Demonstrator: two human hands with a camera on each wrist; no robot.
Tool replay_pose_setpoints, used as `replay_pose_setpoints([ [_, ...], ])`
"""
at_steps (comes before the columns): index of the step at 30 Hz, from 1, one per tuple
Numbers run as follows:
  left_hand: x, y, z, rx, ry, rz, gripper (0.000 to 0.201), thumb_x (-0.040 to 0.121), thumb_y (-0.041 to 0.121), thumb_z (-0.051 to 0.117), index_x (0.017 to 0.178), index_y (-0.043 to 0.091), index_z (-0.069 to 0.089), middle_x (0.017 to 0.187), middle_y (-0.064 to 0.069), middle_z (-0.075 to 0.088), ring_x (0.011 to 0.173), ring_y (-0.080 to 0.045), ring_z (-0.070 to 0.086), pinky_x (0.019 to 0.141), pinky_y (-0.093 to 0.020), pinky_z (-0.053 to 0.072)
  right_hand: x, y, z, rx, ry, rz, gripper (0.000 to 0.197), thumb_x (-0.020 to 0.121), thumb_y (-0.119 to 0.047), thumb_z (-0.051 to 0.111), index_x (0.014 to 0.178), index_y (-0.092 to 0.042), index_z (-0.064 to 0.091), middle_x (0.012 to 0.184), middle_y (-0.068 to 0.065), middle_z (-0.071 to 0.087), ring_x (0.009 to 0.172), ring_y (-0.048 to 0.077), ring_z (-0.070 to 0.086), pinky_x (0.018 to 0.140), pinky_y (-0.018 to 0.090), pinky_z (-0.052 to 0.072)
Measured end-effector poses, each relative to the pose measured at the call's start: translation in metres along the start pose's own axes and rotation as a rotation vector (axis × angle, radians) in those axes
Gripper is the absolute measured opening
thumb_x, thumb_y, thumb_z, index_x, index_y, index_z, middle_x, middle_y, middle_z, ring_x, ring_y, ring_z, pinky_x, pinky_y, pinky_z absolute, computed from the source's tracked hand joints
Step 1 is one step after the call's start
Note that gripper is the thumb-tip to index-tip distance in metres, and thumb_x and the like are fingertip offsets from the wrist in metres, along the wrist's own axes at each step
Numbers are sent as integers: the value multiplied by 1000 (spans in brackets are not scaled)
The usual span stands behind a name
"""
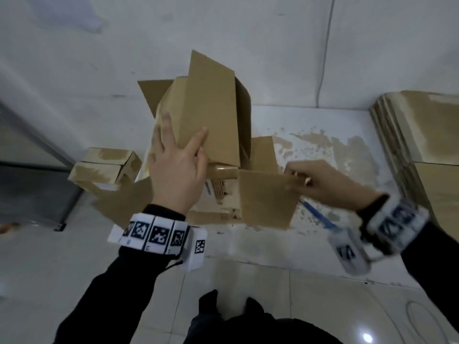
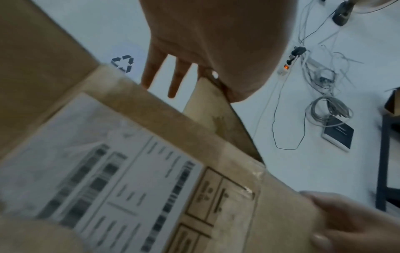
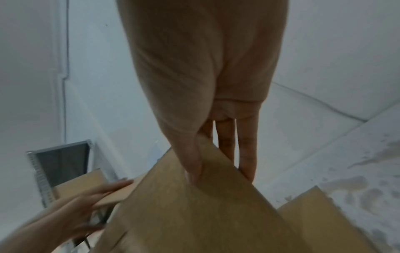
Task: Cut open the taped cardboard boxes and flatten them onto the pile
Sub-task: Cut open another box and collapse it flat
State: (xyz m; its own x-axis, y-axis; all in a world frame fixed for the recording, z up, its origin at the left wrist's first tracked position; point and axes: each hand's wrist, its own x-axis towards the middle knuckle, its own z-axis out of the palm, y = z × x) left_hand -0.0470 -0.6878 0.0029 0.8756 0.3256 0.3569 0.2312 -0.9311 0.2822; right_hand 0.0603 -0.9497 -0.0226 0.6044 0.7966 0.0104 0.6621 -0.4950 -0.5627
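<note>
A brown cardboard box [image 1: 211, 115] with its flaps splayed is held up over the floor between both hands. It bears a white shipping label [image 2: 121, 179] and strips of clear tape. My left hand [image 1: 173, 167] lies on the box's left side, fingers straight and spread, the thumb flat on a panel. My right hand [image 1: 318, 182] pinches the edge of the near right flap [image 1: 265, 197]. In the right wrist view the thumb [image 3: 194, 167] lies on top of that flap, with the fingers behind it. A blue-handled tool [image 1: 318, 214] shows below the right wrist; whether it lies on the floor I cannot tell.
A pile of flattened cardboard [image 1: 422, 135] stands at the right. Two taped boxes [image 1: 106, 165] sit on the floor at the left beside a metal rack [image 1: 37, 155]. The wall is close behind. Cables and a power strip [image 2: 290, 65] lie on the floor.
</note>
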Motion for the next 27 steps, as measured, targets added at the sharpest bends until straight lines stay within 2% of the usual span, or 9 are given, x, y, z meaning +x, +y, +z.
replay_pose_setpoints([
  [2, 2, 16, 3, -129, -65, -61, 59, 91, 64, 35, 146, 46, 23, 159, -14, 6, 143, -36, 16, 108, -60, 30, -26, -30, 25, 52, 13, 8, 15, 95, -22, 52, 86, -11, 48, 80, 3, 53, 69, 17, 49, 60, 35, 46],
  [5, -9, 37, 16, -345, -111, -104, 93, 81, 61, 60, 147, 47, -4, 149, -8, 33, 135, -28, 35, 112, -60, 21, -42, -69, 49, 213, -99, -4, 28, 96, -42, 41, 97, -14, 48, 90, -1, 52, 78, 12, 51, 67, 27, 47],
  [7, -22, 37, 24, -339, -83, -96, 91, 83, 47, 63, 148, 40, 0, 146, -1, 40, 135, -23, 36, 116, -57, 8, -35, -69, 44, 363, -186, -27, 44, 96, -51, 30, 100, -14, 54, 89, 1, 57, 78, 14, 57, 68, 24, 49],
  [10, -36, 31, 25, -370, -16, -93, 81, 82, 39, 65, 146, 31, 17, 140, 3, 46, 132, -17, 38, 117, -56, 5, 6, -35, 20, 415, 41, 169, 36, 97, -42, 37, 103, -15, 60, 85, 4, 65, 72, 15, 65, 69, 31, 57],
  [11, -41, 31, 24, -383, -11, -94, 80, 80, 38, 66, 145, 29, 20, 136, 3, 48, 129, -16, 39, 117, -56, 5, 28, -19, 12, 357, 136, 249, 33, 95, -41, 45, 111, -13, 55, 86, 7, 65, 71, 18, 66, 67, 37, 58],
  [15, -59, 27, 18, -397, -25, -54, 78, 77, 39, 64, 142, 29, 21, 127, 7, 47, 123, -7, 37, 117, -57, 3, 120, 16, 5, 93, 238, 366, 79, 81, -58, 60, 138, -14, 30, 81, 4, 65, 70, 22, 62, 63, 35, 50],
  [19, -60, 11, 8, -479, -34, -7, 77, 75, 32, 68, 141, 24, 29, 124, 21, 37, 116, 22, 24, 110, -65, 15, 151, 25, 13, -211, 185, 200, 37, 93, -27, 49, 122, -6, 42, 91, 19, 64, 79, 35, 62, 62, 34, 43],
  [24, -59, -1, 3, -536, 16, 54, 71, 74, 34, 65, 137, 26, 32, 119, 32, 37, 116, 33, 14, 102, -70, 26, 134, 70, -19, 211, 221, 397, 25, 97, -11, 43, 117, -2, 53, 81, 14, 61, 63, 25, 65, 68, 47, 58],
  [27, -56, 0, 12, -501, 32, 59, 69, 74, 35, 65, 135, 25, 34, 123, 21, 41, 119, 20, 29, 110, -66, 14, 121, 70, -13, 510, 380, 489, 31, 99, -16, 43, 129, -10, 43, 98, 19, 61, 87, 31, 66, 81, 45, 56],
])
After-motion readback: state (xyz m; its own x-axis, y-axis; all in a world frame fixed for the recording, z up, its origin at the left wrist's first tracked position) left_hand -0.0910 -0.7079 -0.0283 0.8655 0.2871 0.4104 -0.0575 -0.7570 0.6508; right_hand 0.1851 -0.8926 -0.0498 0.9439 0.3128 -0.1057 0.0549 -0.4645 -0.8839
